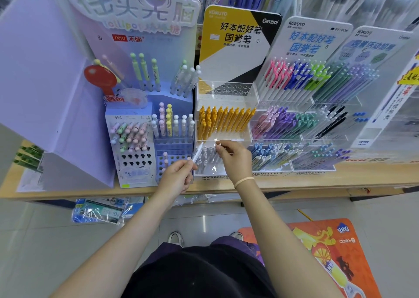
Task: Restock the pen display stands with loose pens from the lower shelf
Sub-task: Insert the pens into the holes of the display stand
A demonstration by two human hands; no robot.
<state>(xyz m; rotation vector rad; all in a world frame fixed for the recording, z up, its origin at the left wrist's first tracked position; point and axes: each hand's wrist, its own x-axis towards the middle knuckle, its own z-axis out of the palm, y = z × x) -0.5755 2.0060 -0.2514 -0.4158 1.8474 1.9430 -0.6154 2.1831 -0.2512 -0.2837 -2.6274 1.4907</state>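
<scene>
My left hand [178,175] grips a white pen [197,153] that points up and to the right, beside the clear Kokuyo display stand [226,174]. My right hand [233,158] pinches the top of another white pen [218,144] over the stand's lowest tier, where several pale pens [205,159] stand in their holes. A row of yellow pens [224,120] fills the tier above. The top tier [226,89] shows bare holes.
A purple lollipop-pen stand [145,120] is on the left. Clear stands of coloured pens [294,125] run to the right along the wooden shelf [317,182]. Plastic packets [99,209] lie on the lower shelf. An orange mat [328,252] covers the floor.
</scene>
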